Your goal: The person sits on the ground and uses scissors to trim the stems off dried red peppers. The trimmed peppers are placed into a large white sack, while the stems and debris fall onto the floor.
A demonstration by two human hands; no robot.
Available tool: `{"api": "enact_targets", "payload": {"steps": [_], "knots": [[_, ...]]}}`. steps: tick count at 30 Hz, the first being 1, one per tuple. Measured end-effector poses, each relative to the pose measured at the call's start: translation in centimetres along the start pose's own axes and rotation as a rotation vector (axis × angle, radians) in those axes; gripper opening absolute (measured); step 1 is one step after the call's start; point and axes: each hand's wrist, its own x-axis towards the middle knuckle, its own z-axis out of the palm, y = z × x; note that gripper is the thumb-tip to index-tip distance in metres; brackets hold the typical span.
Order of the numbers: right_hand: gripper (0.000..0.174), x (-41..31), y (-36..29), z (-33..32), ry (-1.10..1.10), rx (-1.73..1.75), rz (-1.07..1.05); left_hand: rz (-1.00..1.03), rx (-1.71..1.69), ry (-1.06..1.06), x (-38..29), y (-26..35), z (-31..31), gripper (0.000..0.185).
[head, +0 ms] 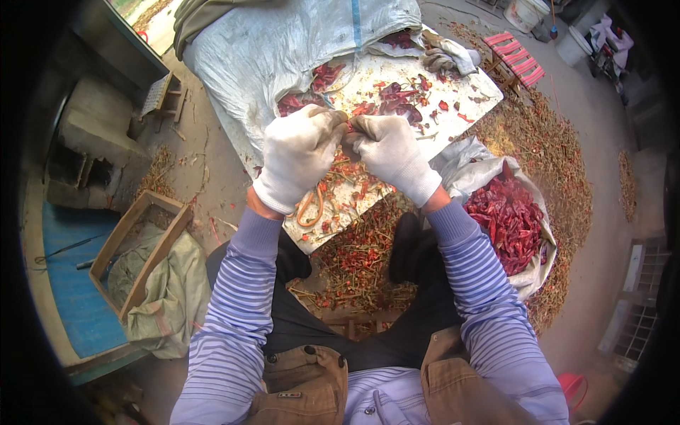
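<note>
My left hand [303, 154], in a white knitted work glove with a soiled fingertip area, is raised over a white board [481, 101]. Facing it, my right hand [390, 151] wears a matching glove. Between the pinched fingertips of both hands a bit of a dried red chili pepper [349, 126] shows; the fingers hide most of it. Beyond the hands, several dried chili peppers [396, 98] lie loose on the board among stem bits and seeds. A white woven sack [255, 69] lies across the board's far left, with chilies visible at its mouth.
An orange loop [311, 207] lies near the board's front edge. At right stands an open sack of red chilies [504, 218], beside heaped stems [568, 175]. Stems also cover the floor between my feet. A wooden-framed sieve [141, 255] is at left, a pink-slatted stool [514, 57] far right.
</note>
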Motion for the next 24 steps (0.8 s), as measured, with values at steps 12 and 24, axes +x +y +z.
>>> {"api": "enact_targets", "payload": {"steps": [12,24], "knots": [[0.014,-0.7,0.1,-1.0,-0.102,0.123,-0.167,-0.78,-0.779,-0.011,-0.6,1.2,-0.2,0.022],[0.011,-1.3,0.4,-1.4,-0.073,0.179,-0.25,-0.853,-1.092,-0.086,-1.9,0.3,0.7,0.03]]}}
